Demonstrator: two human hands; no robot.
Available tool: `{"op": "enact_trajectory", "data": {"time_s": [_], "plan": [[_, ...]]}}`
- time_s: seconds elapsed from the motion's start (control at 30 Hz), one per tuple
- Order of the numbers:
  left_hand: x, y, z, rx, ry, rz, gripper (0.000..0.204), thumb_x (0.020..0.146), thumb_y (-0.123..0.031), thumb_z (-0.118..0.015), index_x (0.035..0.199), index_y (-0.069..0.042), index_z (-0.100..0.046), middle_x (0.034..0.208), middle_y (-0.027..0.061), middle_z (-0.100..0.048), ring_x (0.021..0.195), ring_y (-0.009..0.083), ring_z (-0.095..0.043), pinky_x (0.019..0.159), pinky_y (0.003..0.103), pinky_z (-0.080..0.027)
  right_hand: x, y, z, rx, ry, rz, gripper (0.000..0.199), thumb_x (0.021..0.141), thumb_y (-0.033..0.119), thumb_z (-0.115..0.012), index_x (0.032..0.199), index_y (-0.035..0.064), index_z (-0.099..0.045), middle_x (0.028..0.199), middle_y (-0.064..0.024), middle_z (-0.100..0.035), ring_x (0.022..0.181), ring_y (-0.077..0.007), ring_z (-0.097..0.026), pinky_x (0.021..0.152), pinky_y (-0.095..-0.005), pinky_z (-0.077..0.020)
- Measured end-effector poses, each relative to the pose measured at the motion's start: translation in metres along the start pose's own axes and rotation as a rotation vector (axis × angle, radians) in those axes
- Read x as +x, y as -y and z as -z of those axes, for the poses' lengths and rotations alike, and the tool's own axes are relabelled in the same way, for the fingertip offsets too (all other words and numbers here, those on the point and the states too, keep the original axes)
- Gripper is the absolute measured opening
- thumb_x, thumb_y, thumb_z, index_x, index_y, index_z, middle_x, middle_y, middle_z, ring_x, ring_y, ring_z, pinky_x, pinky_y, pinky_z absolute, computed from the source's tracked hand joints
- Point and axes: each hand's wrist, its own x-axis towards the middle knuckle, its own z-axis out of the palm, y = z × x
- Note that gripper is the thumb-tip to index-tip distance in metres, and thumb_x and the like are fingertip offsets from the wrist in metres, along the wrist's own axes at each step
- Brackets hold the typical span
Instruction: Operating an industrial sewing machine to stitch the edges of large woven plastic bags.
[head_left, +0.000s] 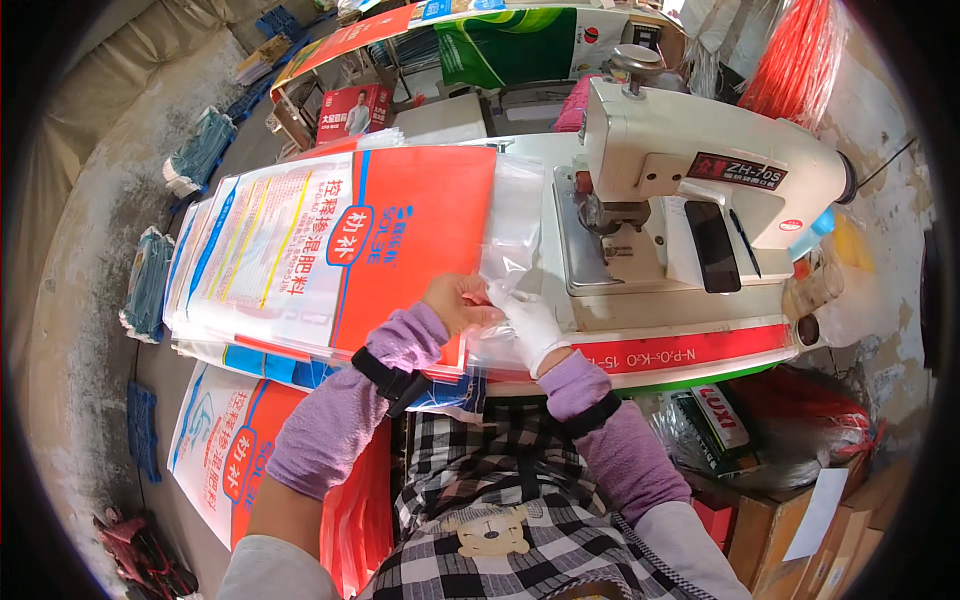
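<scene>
Pinching some clear plastic film [517,200] with the bare left hand [462,303], thumb and fingertips together, right by the near right corner of a stack of red, white and blue printed bags [420,240]. Got the right hand [525,318], in a white glove [545,342], just beside it and up against the same film. Can't really tell if pinching or only pressing on that side, tbh, just white fabric against shiny plastic. Film location: poking out past the right edge of the stack, between the bags and a cream sewing machine [640,140]. Also spotting a black phone [713,247] and a dark pen [746,243] side by side on the machine. Wearing fuzzy purple sleeves [330,440] with black bands [592,413], plus a checked black-and-white garment [470,480] with a bear-face patch [492,532]. Down at lower left, another printed bag [205,440] in the same colours, below the stack.
</scene>
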Motion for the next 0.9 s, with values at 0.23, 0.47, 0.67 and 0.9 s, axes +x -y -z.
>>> {"op": "enact_trajectory", "data": {"time_s": [0.23,0.47,0.67,0.9], "plan": [[-0.031,-0.009,0.03,-0.499,-0.459,-0.185,0.014,0.088,-0.007,-0.065,0.099,0.001,-0.065,0.082,0.0056,-0.067,0.07,0.0108,-0.061,0.069,0.028,-0.052,-0.015,0.026,0.035,-0.943,-0.206,0.126,0.021,0.084,0.022,-0.071,0.084,0.0012,-0.068,0.086,-0.0098,-0.066,0.08,-0.014,-0.063,0.074,-0.0281,-0.0507],[-0.037,0.012,0.024,-0.457,-0.092,-0.399,0.016,0.088,-0.004,-0.063,0.104,0.0,-0.063,0.101,0.0081,-0.066,0.1,0.0165,-0.062,0.09,0.029,-0.047,-0.04,0.047,-0.046,-0.8,-0.002,0.419,0.018,0.08,0.016,-0.071,0.092,0.0038,-0.064,0.09,-0.0129,-0.065,0.082,-0.0214,-0.064,0.073,-0.035,-0.0501],[-0.041,0.002,-0.004,0.691,-0.248,0.099,0.064,0.082,-0.021,-0.066,0.136,0.0,-0.038,0.127,0.0182,-0.055,0.112,0.0301,-0.059,0.095,0.038,-0.048,-0.001,-0.004,-0.047,-0.432,0.06,0.426,0.009,0.081,0.006,-0.068,0.081,0.0013,-0.06,0.077,-0.0041,-0.062,0.071,-0.0106,-0.056,0.067,-0.0256,-0.0457],[-0.054,-0.006,0.029,0.813,-0.315,0.205,0.03,0.09,-0.03,-0.058,0.077,-0.004,-0.066,0.064,0.0145,-0.061,0.066,0.0296,-0.065,0.064,0.042,-0.052,-0.032,-0.01,-0.046,-0.743,0.136,0.52,0.012,0.082,0.008,-0.066,0.091,0.0018,-0.066,0.083,-0.0111,-0.067,0.072,-0.0204,-0.063,0.067,-0.0332,-0.0494]]}}
